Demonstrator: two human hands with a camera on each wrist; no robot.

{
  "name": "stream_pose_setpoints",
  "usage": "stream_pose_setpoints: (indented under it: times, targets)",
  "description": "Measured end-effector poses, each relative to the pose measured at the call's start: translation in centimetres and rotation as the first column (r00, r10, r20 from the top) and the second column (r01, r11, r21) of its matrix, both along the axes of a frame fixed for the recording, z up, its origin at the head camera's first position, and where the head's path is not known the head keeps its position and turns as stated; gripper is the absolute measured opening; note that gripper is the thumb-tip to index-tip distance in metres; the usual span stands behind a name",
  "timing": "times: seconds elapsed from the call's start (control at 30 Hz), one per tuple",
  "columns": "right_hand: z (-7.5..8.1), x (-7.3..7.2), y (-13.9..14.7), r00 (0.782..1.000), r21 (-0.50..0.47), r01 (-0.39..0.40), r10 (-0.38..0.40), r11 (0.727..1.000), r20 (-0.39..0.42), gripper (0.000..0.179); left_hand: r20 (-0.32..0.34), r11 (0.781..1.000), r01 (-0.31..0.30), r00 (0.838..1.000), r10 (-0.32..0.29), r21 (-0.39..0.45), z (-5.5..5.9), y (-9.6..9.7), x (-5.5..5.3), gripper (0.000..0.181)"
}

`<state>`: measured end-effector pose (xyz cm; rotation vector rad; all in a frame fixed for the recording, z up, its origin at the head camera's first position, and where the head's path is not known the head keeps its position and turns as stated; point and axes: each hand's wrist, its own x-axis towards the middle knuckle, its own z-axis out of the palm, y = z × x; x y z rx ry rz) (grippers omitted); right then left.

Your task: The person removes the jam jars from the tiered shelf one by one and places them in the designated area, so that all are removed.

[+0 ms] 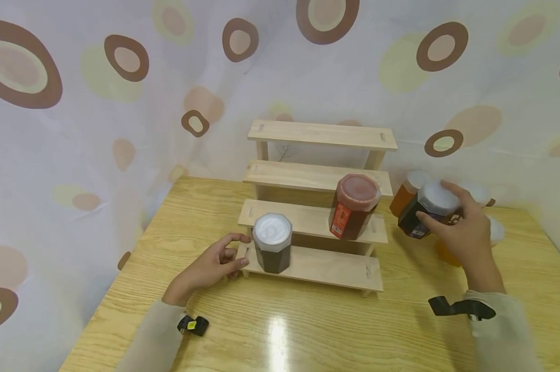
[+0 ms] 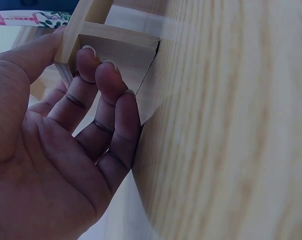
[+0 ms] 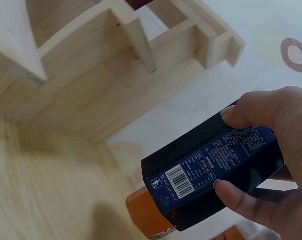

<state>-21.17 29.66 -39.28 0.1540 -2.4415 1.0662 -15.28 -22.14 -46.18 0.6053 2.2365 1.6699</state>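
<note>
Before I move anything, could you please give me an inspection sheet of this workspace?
Surface: wooden table, with glare near the front edge of view.
Job's things: four-shelf wooden rack; white-lidded jar on its bottom shelf, red-lidded jar one shelf up; dark jar tilted, right of the rack.
Clutter: orange jar and further jars at the right, partly hidden.
Grips: left-hand grip curled at the bottom shelf's left end; right-hand grip holding the dark jar.
Cables: nothing seen.
Surroundings: circle-patterned backdrop.
</note>
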Motion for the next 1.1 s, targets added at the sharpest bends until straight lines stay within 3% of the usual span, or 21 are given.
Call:
stream_pose_setpoints:
  times: [0.27,0.7,1.1]
  targets:
    - [-1.7,0.3,-0.2,1.000,0.071,0.006,-0.008,0.997,0.027,0.077,-0.004,1.000,0.001,1.000,-0.001,-0.001,0.0,0.0,0.0,0.040]
    - [-3.5,0.3,-0.3,0.998,0.005,-0.060,0.059,0.998,0.035,0.079,-0.011,1.000,-0.012,1.000,0.012,-0.007,-0.2,-0.1,-0.2,0.041]
    - [-4.2,0.3,-0.4,0.999,0.014,-0.033,0.033,0.999,0.043,0.079,0.001,1.000,-0.014,1.000,0.014,-0.001,-0.1,-0.1,0.0,0.041]
